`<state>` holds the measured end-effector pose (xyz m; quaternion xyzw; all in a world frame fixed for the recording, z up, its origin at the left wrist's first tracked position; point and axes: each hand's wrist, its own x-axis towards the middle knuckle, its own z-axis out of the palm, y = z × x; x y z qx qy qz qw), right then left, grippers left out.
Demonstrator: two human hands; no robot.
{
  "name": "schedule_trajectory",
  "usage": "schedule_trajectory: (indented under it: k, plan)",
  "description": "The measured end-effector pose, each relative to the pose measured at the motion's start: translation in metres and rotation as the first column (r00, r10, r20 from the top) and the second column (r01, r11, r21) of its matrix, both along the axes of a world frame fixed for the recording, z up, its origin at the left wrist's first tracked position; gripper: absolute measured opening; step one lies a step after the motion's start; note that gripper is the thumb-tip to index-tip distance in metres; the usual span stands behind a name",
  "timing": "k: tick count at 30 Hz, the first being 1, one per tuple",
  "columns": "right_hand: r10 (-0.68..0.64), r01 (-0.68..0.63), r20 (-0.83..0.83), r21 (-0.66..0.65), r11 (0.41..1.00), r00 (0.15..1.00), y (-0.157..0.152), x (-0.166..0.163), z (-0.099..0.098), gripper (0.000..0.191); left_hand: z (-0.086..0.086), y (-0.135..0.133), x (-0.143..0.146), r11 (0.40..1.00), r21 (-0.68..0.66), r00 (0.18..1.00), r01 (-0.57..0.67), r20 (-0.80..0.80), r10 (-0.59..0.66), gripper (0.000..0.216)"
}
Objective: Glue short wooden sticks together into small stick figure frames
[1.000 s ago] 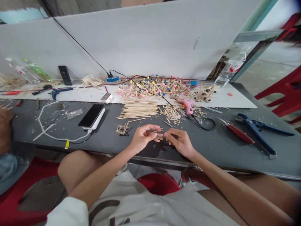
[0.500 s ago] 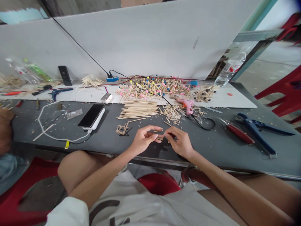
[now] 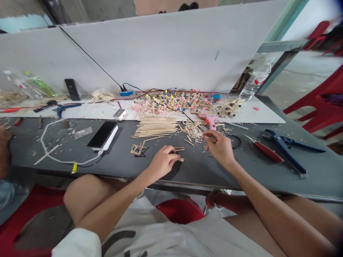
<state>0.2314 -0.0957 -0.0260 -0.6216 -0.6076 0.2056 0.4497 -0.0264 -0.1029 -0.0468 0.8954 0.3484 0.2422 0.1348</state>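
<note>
My left hand (image 3: 163,162) rests on the dark table (image 3: 203,167) with its fingers curled around a small frame of glued wooden sticks (image 3: 179,153). My right hand (image 3: 221,146) is stretched forward to the pile of short cut sticks (image 3: 193,128), its fingertips pinched at the pile's edge; what they hold is too small to make out. A pink glue gun (image 3: 209,119) lies just beyond the right hand. Another small stick frame (image 3: 138,148) sits left of my left hand.
A bundle of long sticks (image 3: 155,126) lies behind the hands, with a heap of colour-tipped stick pieces (image 3: 177,101) further back. A phone on a white power bank (image 3: 103,135) lies left. Red-handled cutters (image 3: 265,150) and blue pliers (image 3: 285,148) lie right. Another person's arm (image 3: 4,150) shows at the left edge.
My right hand left the small stick frame and reached forward to the cut-stick pile. My left hand lowered onto the table, still holding the frame. The camera tilted slightly.
</note>
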Motion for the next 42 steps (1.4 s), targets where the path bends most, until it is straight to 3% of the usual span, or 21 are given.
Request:
schedule_trajectory:
  k: [4, 6, 11, 14, 21, 28, 32, 35, 39, 42]
  plan:
    - [-0.005, 0.005, 0.083, -0.005, 1.0, 0.997, 0.001, 0.009, 0.009, 0.03, 0.001, 0.0, 0.0, 1.0, -0.022, 0.998, 0.02, 0.054, -0.019, 0.031]
    - [-0.024, 0.023, 0.104, 0.018, 1.0, 0.994, 0.001, 0.01, 0.013, 0.031, 0.004, -0.003, 0.001, 1.0, -0.016, 0.999, -0.016, 0.045, 0.017, 0.025]
    - [-0.047, 0.045, 0.045, 0.036, 0.998, 0.998, -0.003, 0.007, 0.019, 0.021, 0.008, -0.011, 0.004, 0.99, 0.039, 0.988, -0.134, -0.071, 0.137, 0.036]
    - [-0.034, 0.029, 0.111, 0.044, 0.999, 0.993, -0.002, 0.007, 0.02, 0.017, 0.007, -0.012, 0.005, 0.985, 0.035, 0.982, -0.171, -0.082, 0.173, 0.028]
    - [-0.105, 0.099, 0.306, 0.037, 0.994, 0.946, 0.01, 0.029, 0.028, 0.03, 0.007, -0.011, 0.005, 0.984, 0.061, 0.984, -0.166, -0.051, 0.169, 0.024]
    - [-0.178, 0.168, 0.203, 0.065, 0.984, 0.963, 0.017, 0.047, 0.037, 0.022, 0.007, -0.01, 0.004, 0.982, 0.083, 0.986, -0.169, 0.011, 0.169, 0.028]
    - [-0.221, 0.212, 0.163, 0.072, 0.975, 0.962, 0.03, 0.062, 0.031, 0.021, 0.008, -0.01, 0.003, 0.985, 0.062, 0.987, -0.159, 0.017, 0.158, 0.027]
    - [-0.222, 0.235, 0.174, -0.056, 0.97, 0.959, 0.046, 0.079, 0.021, 0.032, 0.009, -0.01, 0.002, 0.986, 0.054, 0.987, -0.161, 0.025, 0.16, 0.026]
    - [-0.239, 0.247, 0.362, 0.026, 0.969, 0.901, 0.066, 0.09, 0.003, 0.035, 0.009, -0.01, 0.001, 0.987, 0.055, 0.989, -0.149, 0.02, 0.148, 0.028]
    - [-0.179, 0.211, 0.484, -0.013, 0.977, 0.857, 0.074, 0.083, -0.011, 0.042, 0.008, -0.01, 0.001, 0.993, 0.049, 0.994, -0.109, -0.013, 0.11, 0.029]
